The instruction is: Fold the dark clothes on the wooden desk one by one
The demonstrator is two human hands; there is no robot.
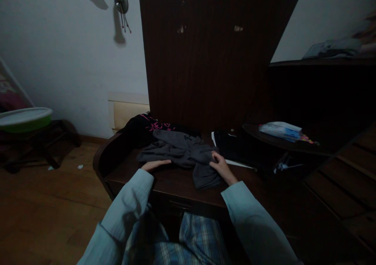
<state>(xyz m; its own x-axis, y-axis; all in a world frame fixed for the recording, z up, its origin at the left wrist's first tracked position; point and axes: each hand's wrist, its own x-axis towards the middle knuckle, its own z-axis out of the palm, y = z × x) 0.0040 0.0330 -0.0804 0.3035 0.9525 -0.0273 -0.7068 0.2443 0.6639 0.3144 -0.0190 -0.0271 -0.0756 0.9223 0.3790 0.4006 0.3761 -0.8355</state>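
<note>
**Two hands are bracketing a crumpled grey fleece garment [179, 150]**

The grey fleece garment is lying in a loose heap at the middle of the dark wooden desk [176, 184], with one end trailing toward the front edge. The left hand [155, 164] is resting flat at its lower left edge, fingers straight and together, apparently pinning the cloth to the wood. The right hand [221, 167] is curling its fingers closed on a fold at the right side, probably to keep the bunched fabric from sliding.

A black garment with pink lettering [145, 127] is lying behind, touching the grey one. A flat black item with a white edge [235, 149] is sitting just beside it. A blue-and-white packet [280, 131] is resting on the rounded side shelf. A green-and-white basin [25, 118] is standing well apart at the left.
</note>
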